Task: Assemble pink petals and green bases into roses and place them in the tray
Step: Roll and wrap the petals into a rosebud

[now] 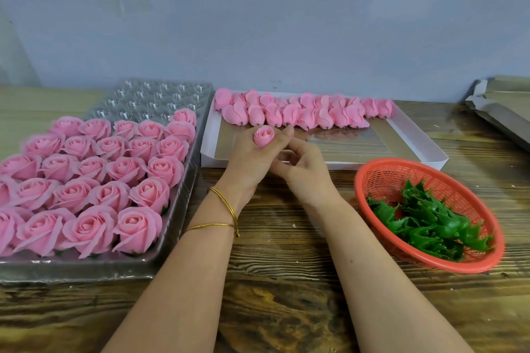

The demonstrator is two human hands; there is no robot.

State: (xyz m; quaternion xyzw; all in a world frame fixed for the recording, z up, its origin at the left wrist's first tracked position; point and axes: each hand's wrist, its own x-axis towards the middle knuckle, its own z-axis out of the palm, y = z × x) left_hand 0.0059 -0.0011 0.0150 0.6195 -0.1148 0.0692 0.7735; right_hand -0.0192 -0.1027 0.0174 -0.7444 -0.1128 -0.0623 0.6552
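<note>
My left hand grips a closed pink rosebud in its curled fingers, held up over the front edge of the white box. My right hand sits right beside it with fingers loosely curled, touching the left hand below the bud; nothing shows in its grasp. The clear plastic tray on the left holds several finished pink roses in rows, with bare cups at its back. Green bases lie in a red basket on the right.
A shallow white box behind my hands holds a row of several pink petal buds along its back. Folded grey cardboard lies at the far right. Everything rests on a wooden table against a grey wall.
</note>
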